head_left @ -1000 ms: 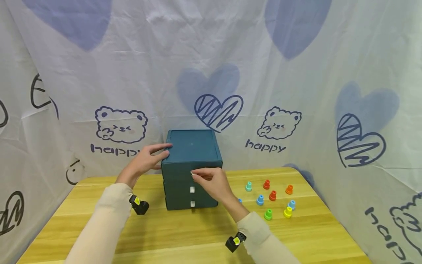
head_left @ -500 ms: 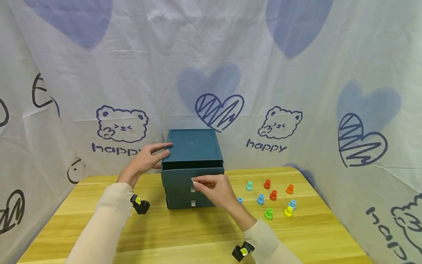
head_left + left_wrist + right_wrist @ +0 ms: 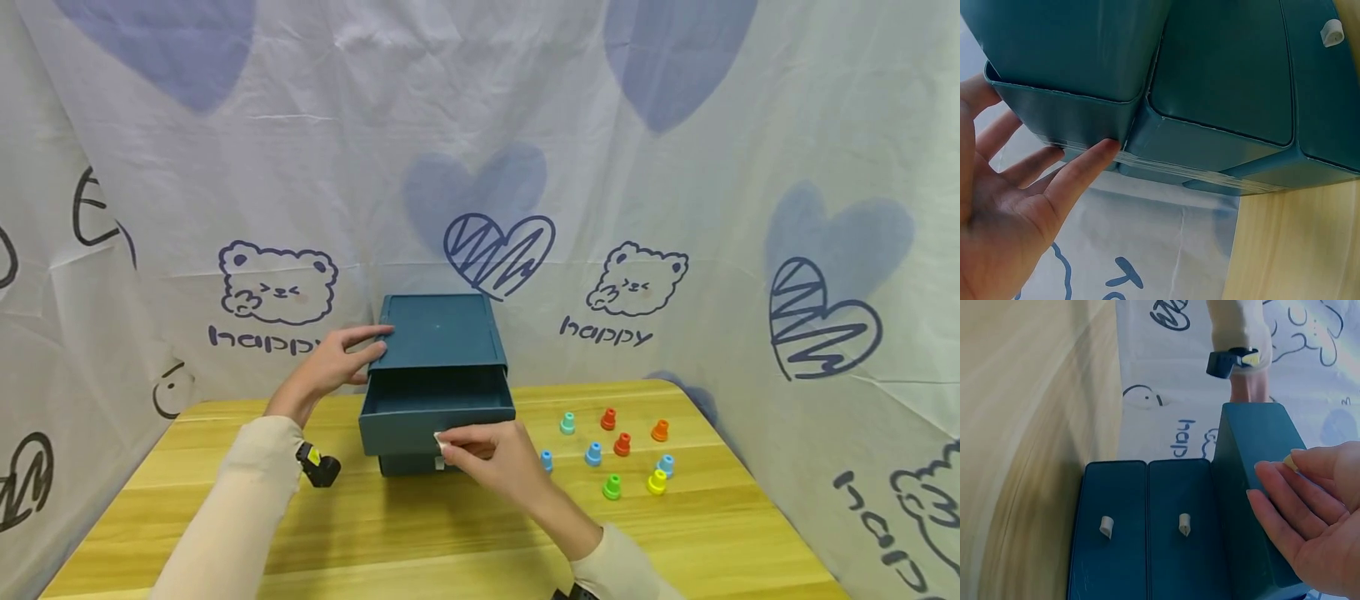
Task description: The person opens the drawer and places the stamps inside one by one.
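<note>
So the right hand [image 3: 498, 457] has the white tab [image 3: 439, 440] of the top drawer [image 3: 397, 435] pinched, and that drawer sticks out past the two lower drawers [image 3: 1175, 565]. Left hand [image 3: 332, 367] is spread against the left side of the blue-green cabinet [image 3: 438, 329], which sits on a wooden table [image 3: 450, 533], coloured pegs [image 3: 593, 454] off to the right

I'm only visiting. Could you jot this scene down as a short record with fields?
Furniture: blue-green cabinet on a wooden table
Top drawer: open
Middle drawer: shut
Bottom drawer: shut
Left grip: touches the cabinet's upper left edge
Right grip: pinches the top drawer's white tab
Small coloured pieces: nine visible, scattered on the table right of the cabinet
Backdrop: white, printed with hearts and bears
</note>
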`<action>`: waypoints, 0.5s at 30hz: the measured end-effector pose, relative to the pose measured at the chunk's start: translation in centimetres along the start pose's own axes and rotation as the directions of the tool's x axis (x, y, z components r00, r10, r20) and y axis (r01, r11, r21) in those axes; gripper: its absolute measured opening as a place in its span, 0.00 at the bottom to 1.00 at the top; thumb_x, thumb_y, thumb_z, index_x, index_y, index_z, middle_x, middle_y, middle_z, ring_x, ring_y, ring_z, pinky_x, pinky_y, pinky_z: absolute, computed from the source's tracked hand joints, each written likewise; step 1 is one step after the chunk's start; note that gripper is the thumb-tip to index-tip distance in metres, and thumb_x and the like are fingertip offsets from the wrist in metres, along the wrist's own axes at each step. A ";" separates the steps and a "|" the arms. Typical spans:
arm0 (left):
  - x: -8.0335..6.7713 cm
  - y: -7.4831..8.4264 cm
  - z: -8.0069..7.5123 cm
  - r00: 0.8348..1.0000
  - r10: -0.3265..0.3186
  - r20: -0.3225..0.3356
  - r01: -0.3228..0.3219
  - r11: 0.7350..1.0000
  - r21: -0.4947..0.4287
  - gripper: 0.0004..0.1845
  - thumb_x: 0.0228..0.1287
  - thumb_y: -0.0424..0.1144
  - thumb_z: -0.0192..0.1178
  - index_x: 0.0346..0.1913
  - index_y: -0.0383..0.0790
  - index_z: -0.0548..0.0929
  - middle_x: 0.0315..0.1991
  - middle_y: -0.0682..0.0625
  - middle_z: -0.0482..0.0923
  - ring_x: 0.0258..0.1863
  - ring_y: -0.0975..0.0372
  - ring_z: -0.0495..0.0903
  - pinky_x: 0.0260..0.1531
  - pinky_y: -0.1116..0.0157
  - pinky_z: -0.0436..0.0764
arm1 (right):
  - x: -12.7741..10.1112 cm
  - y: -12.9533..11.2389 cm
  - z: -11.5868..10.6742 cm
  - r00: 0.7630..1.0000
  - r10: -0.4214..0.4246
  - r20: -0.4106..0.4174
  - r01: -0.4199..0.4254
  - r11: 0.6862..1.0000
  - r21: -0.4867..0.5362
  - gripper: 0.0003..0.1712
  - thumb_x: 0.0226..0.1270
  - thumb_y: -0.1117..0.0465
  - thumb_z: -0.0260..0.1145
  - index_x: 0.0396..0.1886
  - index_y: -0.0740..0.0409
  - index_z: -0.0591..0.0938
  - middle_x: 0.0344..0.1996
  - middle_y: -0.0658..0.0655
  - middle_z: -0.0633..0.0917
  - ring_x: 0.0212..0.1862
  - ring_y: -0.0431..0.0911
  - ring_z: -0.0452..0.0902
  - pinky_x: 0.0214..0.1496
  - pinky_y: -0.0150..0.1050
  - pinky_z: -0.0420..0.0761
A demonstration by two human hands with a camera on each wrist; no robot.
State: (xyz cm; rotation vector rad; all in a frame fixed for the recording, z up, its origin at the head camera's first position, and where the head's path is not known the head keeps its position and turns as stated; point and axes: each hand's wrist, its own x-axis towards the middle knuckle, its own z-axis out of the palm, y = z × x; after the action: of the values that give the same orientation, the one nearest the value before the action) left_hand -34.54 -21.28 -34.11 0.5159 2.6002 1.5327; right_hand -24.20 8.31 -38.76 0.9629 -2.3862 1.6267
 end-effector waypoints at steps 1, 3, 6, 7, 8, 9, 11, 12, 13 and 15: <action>0.0 0.0 0.0 1.000 0.000 -0.001 0.000 1.000 0.002 0.31 0.80 0.52 0.54 0.79 0.45 0.67 0.83 0.37 0.50 0.77 0.37 0.62 0.63 0.40 0.79 | -0.2 -0.1 0.0 1.000 -0.001 0.004 0.001 1.000 0.000 0.13 0.70 0.61 0.71 0.50 0.60 0.91 0.41 0.60 0.93 0.38 0.52 0.92 0.41 0.30 0.89; 0.0 0.0 0.0 1.000 0.001 -0.002 -0.001 1.000 0.005 0.31 0.80 0.52 0.54 0.79 0.45 0.67 0.83 0.37 0.50 0.77 0.37 0.63 0.63 0.40 0.79 | -0.6 -0.3 0.0 1.000 -0.003 0.008 0.003 1.000 0.000 0.13 0.70 0.61 0.72 0.50 0.60 0.91 0.41 0.59 0.93 0.38 0.47 0.92 0.41 0.30 0.89; 0.0 -0.1 0.0 1.000 0.003 0.000 -0.003 1.000 0.006 0.31 0.80 0.52 0.53 0.79 0.45 0.66 0.83 0.37 0.50 0.77 0.37 0.63 0.64 0.40 0.79 | -1.1 -0.5 0.0 1.000 -0.016 0.008 0.016 1.000 -0.007 0.12 0.69 0.62 0.72 0.49 0.60 0.91 0.41 0.58 0.93 0.37 0.41 0.92 0.41 0.31 0.89; 0.0 -0.1 0.0 1.000 0.004 0.000 -0.004 1.000 0.006 0.31 0.80 0.52 0.53 0.79 0.45 0.66 0.83 0.37 0.50 0.77 0.37 0.62 0.64 0.40 0.79 | -1.2 -0.6 0.0 1.000 -0.020 0.006 0.020 1.000 -0.011 0.12 0.69 0.62 0.72 0.49 0.59 0.91 0.41 0.57 0.93 0.38 0.40 0.91 0.41 0.31 0.89; 0.0 -0.1 0.0 1.000 0.004 -0.001 -0.004 1.000 0.006 0.31 0.80 0.52 0.53 0.79 0.45 0.66 0.83 0.37 0.50 0.77 0.37 0.62 0.64 0.40 0.79 | -1.4 -0.6 0.0 1.000 -0.031 0.005 0.031 0.999 -0.015 0.11 0.68 0.62 0.73 0.48 0.59 0.91 0.42 0.57 0.93 0.38 0.39 0.91 0.41 0.31 0.89; 0.0 -0.1 0.0 1.000 0.004 0.000 -0.004 1.000 0.005 0.31 0.80 0.52 0.53 0.79 0.45 0.66 0.83 0.37 0.50 0.77 0.37 0.62 0.64 0.40 0.79 | -1.5 -0.7 0.0 0.999 -0.042 0.004 0.042 0.999 -0.019 0.11 0.68 0.63 0.73 0.48 0.60 0.91 0.42 0.58 0.93 0.38 0.39 0.91 0.42 0.31 0.89; 0.0 -0.1 0.0 1.000 0.007 -0.001 -0.007 1.000 0.004 0.31 0.80 0.51 0.53 0.79 0.45 0.66 0.83 0.37 0.50 0.77 0.37 0.63 0.64 0.41 0.80 | -1.8 -0.8 -0.1 0.998 -0.065 -0.002 0.065 0.998 -0.019 0.11 0.68 0.63 0.73 0.47 0.60 0.92 0.42 0.58 0.93 0.39 0.40 0.91 0.42 0.32 0.90; 0.0 -0.1 0.0 1.000 0.009 -0.002 -0.008 1.000 0.004 0.31 0.81 0.51 0.53 0.79 0.44 0.66 0.83 0.37 0.50 0.77 0.37 0.63 0.63 0.41 0.80 | -1.9 -0.8 -0.1 0.997 -0.073 -0.005 0.072 0.997 -0.017 0.11 0.68 0.63 0.73 0.47 0.60 0.92 0.42 0.58 0.93 0.39 0.40 0.92 0.42 0.32 0.90; 0.0 -0.1 0.0 1.000 0.010 -0.002 -0.010 1.000 0.004 0.31 0.81 0.51 0.53 0.79 0.44 0.66 0.83 0.36 0.50 0.77 0.36 0.63 0.63 0.41 0.80 | -2.0 -0.8 -0.1 0.997 -0.079 -0.010 0.079 0.997 -0.015 0.11 0.68 0.63 0.73 0.47 0.61 0.92 0.42 0.58 0.93 0.39 0.40 0.92 0.42 0.33 0.90; 0.1 -0.1 0.1 1.000 0.014 -0.003 -0.014 1.000 0.006 0.31 0.81 0.51 0.53 0.79 0.43 0.66 0.83 0.36 0.50 0.76 0.36 0.63 0.63 0.41 0.80 | -2.2 -0.8 -0.2 0.996 -0.093 -0.013 0.093 0.996 -0.015 0.10 0.67 0.63 0.73 0.46 0.61 0.92 0.42 0.58 0.93 0.40 0.41 0.92 0.42 0.33 0.90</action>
State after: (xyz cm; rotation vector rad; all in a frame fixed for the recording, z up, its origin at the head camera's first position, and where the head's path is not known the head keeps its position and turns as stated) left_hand -34.61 -21.26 -34.22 0.5333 2.6096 1.5316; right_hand -22.05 9.28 -38.95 1.0404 -2.3044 1.5761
